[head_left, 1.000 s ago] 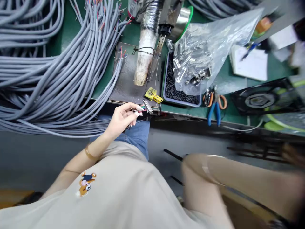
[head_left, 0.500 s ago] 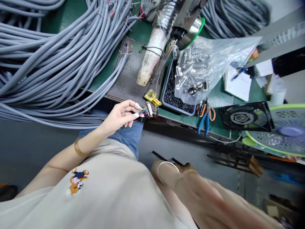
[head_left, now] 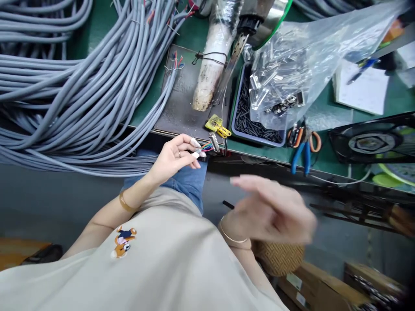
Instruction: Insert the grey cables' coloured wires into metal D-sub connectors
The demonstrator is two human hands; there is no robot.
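My left hand (head_left: pixel 177 157) pinches a cable end at the bench's front edge. Thin coloured wires (head_left: pixel 206 147) fan out past its fingertips into a metal multi-pin connector (head_left: pixel 214 142). Just behind the connector, a yellow fixture (head_left: pixel 218 125) lies on a dark plate (head_left: pixel 181 110). My right hand (head_left: pixel 275 209), smeared by motion, is in the air in front of the bench, apart from the connector. Its fingers are too blurred to show whether they hold anything.
Grey cable bundles (head_left: pixel 97 95) cover the bench's left side. Behind the plate is a wrapped white tube (head_left: pixel 209 77). To the right are a bin (head_left: pixel 259 139) of small black tubes, a plastic bag (head_left: pixel 324 47) of metal parts, blue-handled pliers (head_left: pixel 301 157) and a black fan (head_left: pixel 372 140).
My right hand has swung from low at the right up toward the bench. My left hand keeps its pinch on the cable. The view has shifted somewhat.
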